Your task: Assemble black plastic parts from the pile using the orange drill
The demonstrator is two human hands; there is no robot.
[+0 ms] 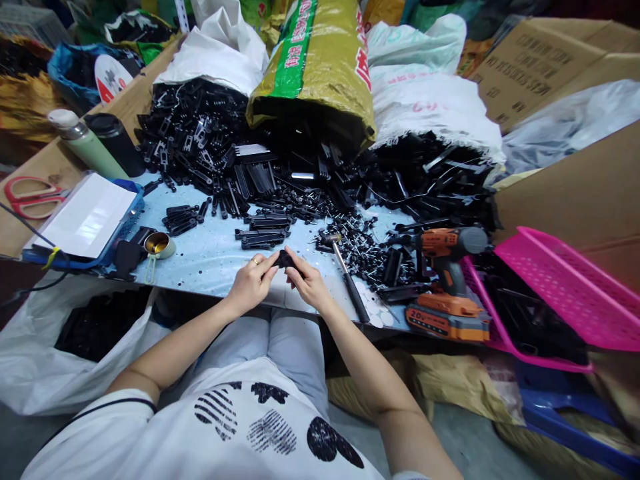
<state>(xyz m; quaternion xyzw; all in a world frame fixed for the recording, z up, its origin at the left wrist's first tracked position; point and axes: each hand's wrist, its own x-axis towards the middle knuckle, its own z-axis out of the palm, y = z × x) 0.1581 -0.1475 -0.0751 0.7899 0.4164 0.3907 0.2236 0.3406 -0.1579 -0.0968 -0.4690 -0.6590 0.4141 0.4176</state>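
Note:
My left hand [251, 281] and my right hand [309, 282] meet at the near edge of the pale blue table [210, 250]. Both pinch one small black plastic part [285, 259] between their fingertips. A ring shows on a left-hand finger. Just right of my right hand lies a hammer [346, 272] with a black handle. Beyond my hands sits a big heap of black plastic parts [260, 167], with short stacks of black strips [263, 233] nearest to me.
An orange cordless drill [445, 280] stands at the right, beside a pink basket [560, 287]. On the left are a small gold cup [158, 245], a white box [85, 217], red scissors [30, 197] and two bottles [97, 143]. Sacks [320, 60] spill parts at the back.

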